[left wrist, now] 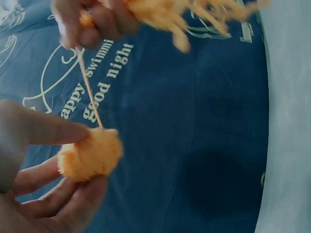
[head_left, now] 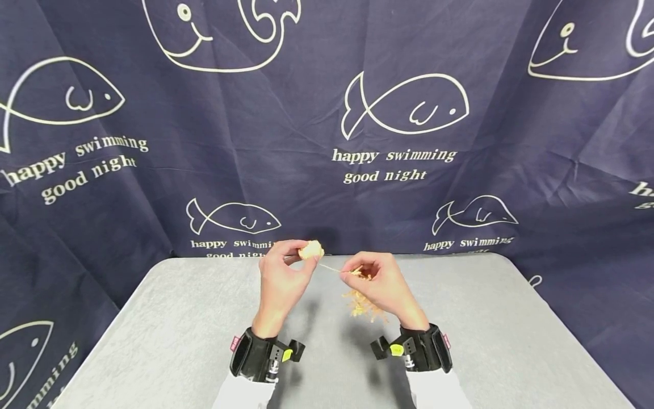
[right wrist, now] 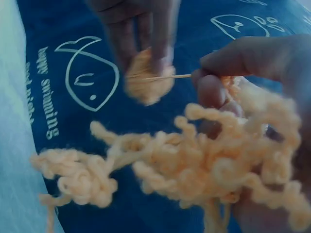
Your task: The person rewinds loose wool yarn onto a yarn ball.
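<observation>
Between the thumb and fingers of my left hand [head_left: 282, 284] is a small pale yellow ball of yarn [head_left: 311, 250], held up over the table's far side. A taut strand [head_left: 330, 267] runs from the ball across to my right hand [head_left: 382, 284], which pinches it between thumb and forefinger. From the right hand hangs a loose, curly tangle of the same yarn [right wrist: 189, 165], large in the right wrist view. The left wrist view shows the fingers wrapped about the wound ball [left wrist: 95, 155], the strand leaving its top.
The light grey table [head_left: 189, 329] spreads below both hands. Right behind its far edge hangs a dark blue curtain [head_left: 306, 125] with white fish and lettering. Each wrist wears a black strap [head_left: 252, 355] with a small camera mount.
</observation>
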Motion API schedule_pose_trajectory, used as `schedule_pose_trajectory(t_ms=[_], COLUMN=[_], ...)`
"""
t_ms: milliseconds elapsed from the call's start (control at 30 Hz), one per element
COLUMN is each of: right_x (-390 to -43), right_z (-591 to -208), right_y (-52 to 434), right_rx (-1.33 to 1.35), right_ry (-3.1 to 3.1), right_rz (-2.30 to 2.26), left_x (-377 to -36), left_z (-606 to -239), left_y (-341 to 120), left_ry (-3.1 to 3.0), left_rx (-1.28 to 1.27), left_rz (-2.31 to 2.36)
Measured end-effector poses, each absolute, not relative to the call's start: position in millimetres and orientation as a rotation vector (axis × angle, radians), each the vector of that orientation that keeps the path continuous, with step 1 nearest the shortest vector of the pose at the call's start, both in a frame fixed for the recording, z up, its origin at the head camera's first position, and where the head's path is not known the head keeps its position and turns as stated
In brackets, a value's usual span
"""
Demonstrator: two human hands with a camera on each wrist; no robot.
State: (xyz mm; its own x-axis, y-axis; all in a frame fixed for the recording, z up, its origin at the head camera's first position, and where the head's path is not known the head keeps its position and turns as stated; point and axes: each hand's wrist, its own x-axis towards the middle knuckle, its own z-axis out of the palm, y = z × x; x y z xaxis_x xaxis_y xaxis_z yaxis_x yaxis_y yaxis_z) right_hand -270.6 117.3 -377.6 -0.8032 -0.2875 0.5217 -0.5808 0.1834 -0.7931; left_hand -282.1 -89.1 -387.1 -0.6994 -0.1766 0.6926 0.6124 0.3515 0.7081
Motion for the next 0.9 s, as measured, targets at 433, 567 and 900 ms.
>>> schedule_pose_trajectory(t_ms=[433, 567, 900], right_x=[-269, -269, -273], right_z=[-367, -364, -365], right_y=[136, 139, 147], right_rx=[0.72, 0.636, 0.404], right_ry=[-1.748, -1.531, -1.274], right_rz=[2.175, 2.405, 2.687], left_x=[-275, -273, -270], left_z=[-381, -377, -376], left_y=[-109, -115, -120], left_ry=[-2.499, -2.66, -2.635], left_rx=[-0.639, -0.891, -1.405], left_rz=[-1.409, -1.467, -1.657])
